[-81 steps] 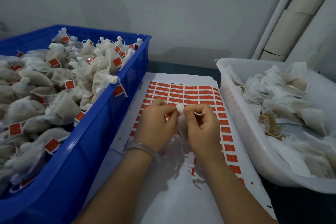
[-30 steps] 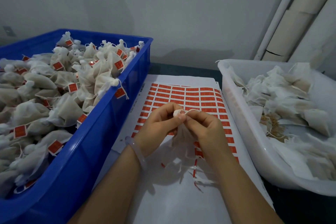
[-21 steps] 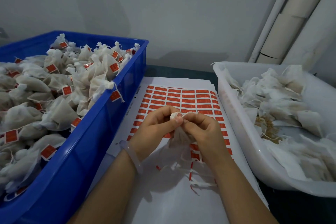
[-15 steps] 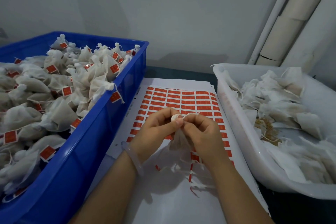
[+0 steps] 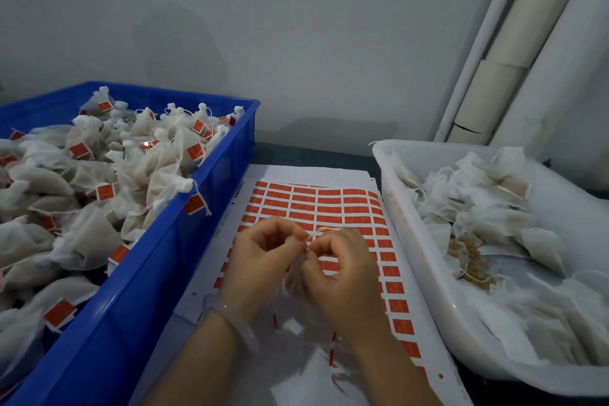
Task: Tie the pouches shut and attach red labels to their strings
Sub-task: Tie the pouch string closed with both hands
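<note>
Hands meet over the label sheet (image 5: pixel 316 204): left hand (image 5: pixel 263 260) and right hand (image 5: pixel 339 267) pinch one pouch (image 5: pixel 293 277) and its string (image 5: pixel 318 232). Blue crate (image 5: pixel 131 290) of tied pouches sits left. White tub (image 5: pixel 425 277) of loose ones sits right.

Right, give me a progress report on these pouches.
Done: the blue crate is heaped with tied, red-tagged pouches. In hand: left hand and right hand work one pouch's string over the label sheet. Left: the untied pouches in the white tub.

Left hand (image 5: pixel 260 260) and right hand (image 5: pixel 342 269) pinching a pouch (image 5: pixel 294 277) string (image 5: pixel 316 233) over the red label sheet (image 5: pixel 329 204), blue crate (image 5: pixel 138 273) left, white tub (image 5: pixel 425 273) right
</note>
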Tool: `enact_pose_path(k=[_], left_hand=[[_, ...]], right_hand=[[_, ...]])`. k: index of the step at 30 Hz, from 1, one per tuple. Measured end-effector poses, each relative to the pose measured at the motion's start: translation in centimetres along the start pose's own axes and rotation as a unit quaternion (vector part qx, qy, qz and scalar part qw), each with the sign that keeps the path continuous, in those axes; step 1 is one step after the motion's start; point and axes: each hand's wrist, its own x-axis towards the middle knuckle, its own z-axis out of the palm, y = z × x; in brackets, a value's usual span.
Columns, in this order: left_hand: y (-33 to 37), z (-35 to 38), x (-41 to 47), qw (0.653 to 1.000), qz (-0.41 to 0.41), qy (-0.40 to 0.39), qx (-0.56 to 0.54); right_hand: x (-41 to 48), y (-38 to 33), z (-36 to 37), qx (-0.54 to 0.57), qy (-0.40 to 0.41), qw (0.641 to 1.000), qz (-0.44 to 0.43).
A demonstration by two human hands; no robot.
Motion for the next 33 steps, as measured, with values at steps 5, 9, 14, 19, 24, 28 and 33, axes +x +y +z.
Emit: enact_pose_path(k=[5, 9, 14, 19, 24, 28, 33], left_hand=[[0.2, -0.4, -0.3, 0.983, 0.075, -0.041, 0.166], [0.1, -0.6, -0.4, 0.967, 0.090, -0.038, 0.234], [0.0, -0.4, -0.2, 0.987, 0.000, -0.053, 0.154], [0.5, -0.6, 0.3, 0.986, -0.131, -0.098, -0.016], [0.6, -0.6, 0.6, 0.975, -0.163, -0.073, -0.132], [0.6, -0.5, 0.6, 0.976, -0.166, -0.052, -0.132], [0.2, -0.5, 0.7, 0.986, -0.158, -0.031, -0.053]], right_hand=[[0.1, 0.2, -0.3, 0.008, 0.006, 1.000, 0.019], [0.1, 0.3, 0.0, -0.018, 0.016, 1.000, 0.003], [0.5, 0.2, 0.2, -0.048, 0.037, 0.997, -0.038], [0.3, 0.2, 0.4, -0.025, 0.026, 0.999, -0.035], [-0.1, -0.1, 0.1, 0.057, 0.000, 0.998, -0.026], [0.0, -0.1, 0.2, 0.060, -0.001, 0.998, 0.000], [0.3, 0.0, 0.0, 0.073, 0.021, 0.997, 0.022]])
